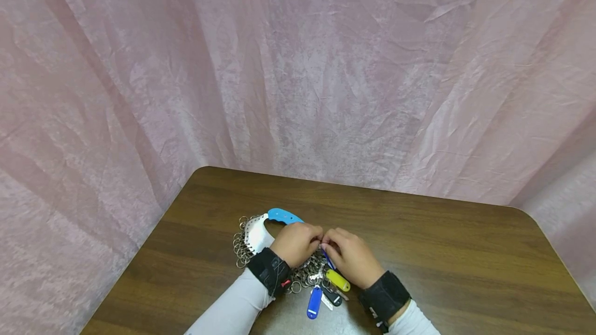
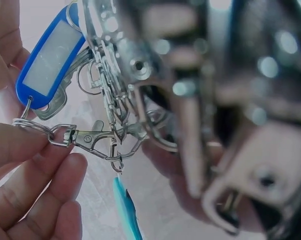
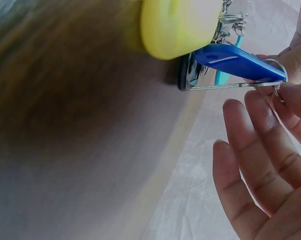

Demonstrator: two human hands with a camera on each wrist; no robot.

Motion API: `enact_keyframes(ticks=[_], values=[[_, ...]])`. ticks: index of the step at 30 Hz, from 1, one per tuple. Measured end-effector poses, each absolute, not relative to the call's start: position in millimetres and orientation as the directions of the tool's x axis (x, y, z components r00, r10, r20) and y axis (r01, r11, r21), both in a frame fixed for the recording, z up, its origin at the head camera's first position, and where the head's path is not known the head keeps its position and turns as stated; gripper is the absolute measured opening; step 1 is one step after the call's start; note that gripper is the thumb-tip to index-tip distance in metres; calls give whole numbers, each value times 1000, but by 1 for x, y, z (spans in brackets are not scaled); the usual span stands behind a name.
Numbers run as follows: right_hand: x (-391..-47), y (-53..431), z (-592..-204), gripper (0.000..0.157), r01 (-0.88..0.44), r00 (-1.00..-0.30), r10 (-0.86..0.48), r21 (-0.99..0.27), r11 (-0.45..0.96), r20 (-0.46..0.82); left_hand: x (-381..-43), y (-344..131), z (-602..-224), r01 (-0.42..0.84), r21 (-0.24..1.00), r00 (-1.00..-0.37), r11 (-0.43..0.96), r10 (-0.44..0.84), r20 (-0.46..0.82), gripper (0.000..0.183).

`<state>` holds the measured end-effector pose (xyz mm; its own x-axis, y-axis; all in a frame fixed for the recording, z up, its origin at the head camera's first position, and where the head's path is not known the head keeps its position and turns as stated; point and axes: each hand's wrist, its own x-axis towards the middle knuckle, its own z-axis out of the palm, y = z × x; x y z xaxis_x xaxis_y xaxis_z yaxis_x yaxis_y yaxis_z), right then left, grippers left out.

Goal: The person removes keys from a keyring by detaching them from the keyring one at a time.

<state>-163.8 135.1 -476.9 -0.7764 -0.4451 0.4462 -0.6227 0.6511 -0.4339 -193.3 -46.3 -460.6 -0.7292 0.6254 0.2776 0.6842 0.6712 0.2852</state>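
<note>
A crescent key holder with a blue handle (image 1: 285, 216), white plate (image 1: 257, 233) and dense metal snap hooks lies on the table. My left hand (image 1: 296, 243) is over it, its fingertips pinching the swivel end of a snap hook (image 2: 93, 140) where split rings join. Opposite, my right hand (image 1: 351, 257) pinches a split ring (image 3: 279, 75) with thumb and index finger, its other fingers extended. On that ring hang a blue key tag (image 2: 46, 55) with a white label and a silver key (image 3: 225, 86). The fingertips of both hands meet at the ring.
A yellow key tag (image 1: 338, 280), a second blue tag (image 1: 314, 302) and a black key tag (image 1: 332, 295) lie with loose keys at the holder's near side. The brown wooden table (image 1: 447, 252) extends to the right. Pink curtains (image 1: 316, 76) hang behind it.
</note>
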Motion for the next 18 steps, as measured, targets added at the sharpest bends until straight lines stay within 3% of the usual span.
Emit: enact_keyframes(ticks=[12,18], values=[[-164,137,-479,4,-592,-799,-421,-437,678,429,-195,-45,-463,706,281,-708,650,637,304,15],[-164,136,-478,7,-590,-799,-417,-432,682,432,-196,-46,-465,660,326,-752,677,592,291,8]])
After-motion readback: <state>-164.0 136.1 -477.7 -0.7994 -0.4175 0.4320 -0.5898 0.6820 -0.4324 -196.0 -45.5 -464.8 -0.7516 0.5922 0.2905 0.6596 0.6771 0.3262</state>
